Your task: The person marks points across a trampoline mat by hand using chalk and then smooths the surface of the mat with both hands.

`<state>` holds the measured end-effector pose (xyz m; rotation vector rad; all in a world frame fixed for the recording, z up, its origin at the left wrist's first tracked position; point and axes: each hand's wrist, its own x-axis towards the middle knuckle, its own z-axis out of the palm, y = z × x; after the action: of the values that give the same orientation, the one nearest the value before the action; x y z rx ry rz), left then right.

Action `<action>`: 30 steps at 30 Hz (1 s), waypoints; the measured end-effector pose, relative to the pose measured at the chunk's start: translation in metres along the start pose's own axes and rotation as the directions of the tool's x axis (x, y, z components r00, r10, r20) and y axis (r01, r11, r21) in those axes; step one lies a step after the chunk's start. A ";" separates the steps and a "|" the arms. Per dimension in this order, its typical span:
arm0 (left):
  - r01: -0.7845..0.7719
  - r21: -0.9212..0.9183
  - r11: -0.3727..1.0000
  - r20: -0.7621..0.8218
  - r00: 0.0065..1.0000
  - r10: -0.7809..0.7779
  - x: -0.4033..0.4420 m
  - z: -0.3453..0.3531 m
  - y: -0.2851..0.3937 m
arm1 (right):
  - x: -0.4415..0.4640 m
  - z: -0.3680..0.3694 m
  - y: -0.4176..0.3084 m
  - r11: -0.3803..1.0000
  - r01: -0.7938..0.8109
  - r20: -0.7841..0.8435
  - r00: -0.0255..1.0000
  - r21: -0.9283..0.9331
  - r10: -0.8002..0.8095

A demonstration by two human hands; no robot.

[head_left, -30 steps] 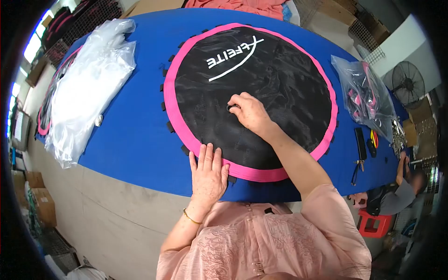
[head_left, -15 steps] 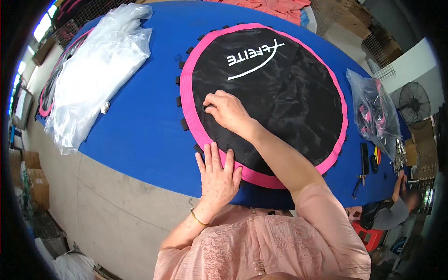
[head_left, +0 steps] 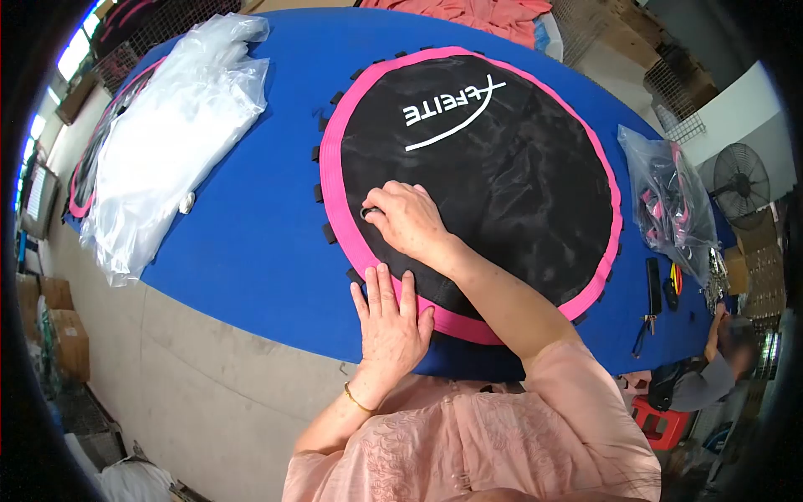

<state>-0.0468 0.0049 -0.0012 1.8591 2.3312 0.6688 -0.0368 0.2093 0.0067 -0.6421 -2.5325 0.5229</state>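
Note:
A round black mesh trampoline mat (head_left: 510,201) with a pink border and white lettering lies flat on the blue-covered table (head_left: 242,226). Black loops stick out along its rim. My left hand (head_left: 391,330) rests on the near left part of the pink border, its fingers stretched out and apart. Over the left side of the black mesh, my right hand (head_left: 407,219) is closed with fingers curled. A small ring-like dark and shiny item (head_left: 366,213) shows at its fingertips; its kind is mostly hidden by the fingers.
Clear plastic bags (head_left: 180,134) are heaped at the left over another pink-edged mat. A bag of black and pink parts (head_left: 667,197) lies at the right, near dark tools (head_left: 653,286). Behind it stands a fan (head_left: 740,180). Another person (head_left: 703,385) sits at the lower right.
My right hand has turned slightly and moved a little nearer to me, so the ring-like item shows more. My left hand stays on the border. The whole view has shifted slightly.

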 end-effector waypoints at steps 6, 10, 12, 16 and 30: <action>0.000 0.015 1.000 0.013 1.000 0.000 -0.001 0.001 0.000 | 0.017 0.002 0.033 0.987 -0.093 -0.163 0.984 -0.131 0.072; -0.010 0.017 1.000 -0.022 1.000 0.010 -0.001 0.002 -0.001 | 0.022 -0.016 0.063 0.948 -0.260 -0.191 0.955 -0.181 0.226; -0.015 0.018 1.000 -0.055 0.998 0.016 0.000 0.002 0.000 | 0.014 -0.027 0.084 0.937 -0.293 -0.200 0.946 -0.191 0.255; -0.022 0.021 1.000 -0.052 0.998 0.023 0.000 0.001 0.000 | -0.010 -0.062 0.121 0.879 -0.404 -0.276 0.901 -0.254 0.335; -0.012 0.056 0.998 0.003 1.000 0.012 -0.002 0.003 -0.002 | -0.064 -0.096 0.116 0.892 -0.431 -0.193 0.895 -0.137 0.402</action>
<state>-0.0476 0.0037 -0.0048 1.8964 2.3629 0.6082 0.1030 0.2944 0.0087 -1.2623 -2.3055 0.3700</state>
